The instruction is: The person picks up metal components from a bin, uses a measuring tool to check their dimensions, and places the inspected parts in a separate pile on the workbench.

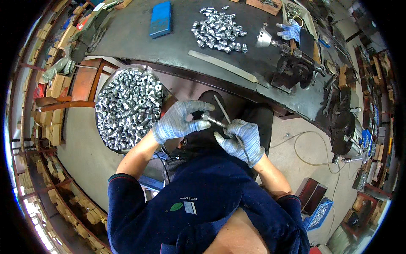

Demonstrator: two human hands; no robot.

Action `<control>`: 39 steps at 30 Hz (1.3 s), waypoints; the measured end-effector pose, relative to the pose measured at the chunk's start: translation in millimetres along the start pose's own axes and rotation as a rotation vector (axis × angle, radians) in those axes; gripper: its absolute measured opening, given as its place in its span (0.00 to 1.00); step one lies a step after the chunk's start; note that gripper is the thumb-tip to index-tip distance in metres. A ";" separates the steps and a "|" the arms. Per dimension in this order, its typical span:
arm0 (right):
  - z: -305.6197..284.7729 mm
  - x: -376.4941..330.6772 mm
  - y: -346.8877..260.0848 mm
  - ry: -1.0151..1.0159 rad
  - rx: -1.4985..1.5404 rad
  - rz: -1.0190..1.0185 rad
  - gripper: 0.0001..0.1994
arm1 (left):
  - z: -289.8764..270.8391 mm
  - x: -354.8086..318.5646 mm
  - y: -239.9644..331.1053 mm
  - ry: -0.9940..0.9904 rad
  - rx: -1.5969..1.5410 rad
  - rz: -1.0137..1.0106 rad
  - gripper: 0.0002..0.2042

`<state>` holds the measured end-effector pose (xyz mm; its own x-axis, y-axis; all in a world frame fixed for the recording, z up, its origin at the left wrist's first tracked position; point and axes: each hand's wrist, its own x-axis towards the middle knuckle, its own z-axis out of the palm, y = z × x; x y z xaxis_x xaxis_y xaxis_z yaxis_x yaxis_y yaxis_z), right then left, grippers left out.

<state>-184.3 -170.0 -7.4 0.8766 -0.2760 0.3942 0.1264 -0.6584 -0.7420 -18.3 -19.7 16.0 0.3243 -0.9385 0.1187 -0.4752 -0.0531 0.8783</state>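
Note:
Both my hands wear grey-blue knit gloves and meet above my lap. My left hand (184, 119) is closed, its thumb and fingers pinching a small shiny metal fitting (207, 117). A short cylindrical metal tool (218, 122) reaches from that fitting to my right hand (242, 140), whose fingers wrap round it. A thin grey rod, like a slim file (222, 108), also runs through my right hand and sticks out on both sides. Just left of my left hand, a large round container (98, 127) is heaped with metal fittings (129, 106).
On the dark workbench (127, 36) lie a pile of fittings (218, 29), a blue box (160, 19) and a flat metal bar (224, 66). A bench vise (289, 70) and a loose glove (289, 30) are at right. A wooden stool (86, 82) stands left; a blue bin (319, 215) sits lower right.

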 end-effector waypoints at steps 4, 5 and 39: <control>0.2 0.1 1.3 -0.009 -0.093 -0.037 0.16 | 2.7 -2.5 7.2 -0.096 -0.118 -0.242 0.16; 1.0 -0.1 0.5 -0.015 -0.083 -0.016 0.15 | 6.8 -3.4 4.1 -0.075 -0.176 -0.260 0.16; 4.8 -6.3 10.4 -0.269 0.914 0.782 0.16 | 0.0 5.7 -4.0 -0.179 -0.181 -0.106 0.13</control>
<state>-186.3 -171.8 -20.2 0.9165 -0.1513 -0.3703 -0.2918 0.3804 -0.8776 -14.6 -24.9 13.2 0.2073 -0.9771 -0.0479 -0.2874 -0.1076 0.9517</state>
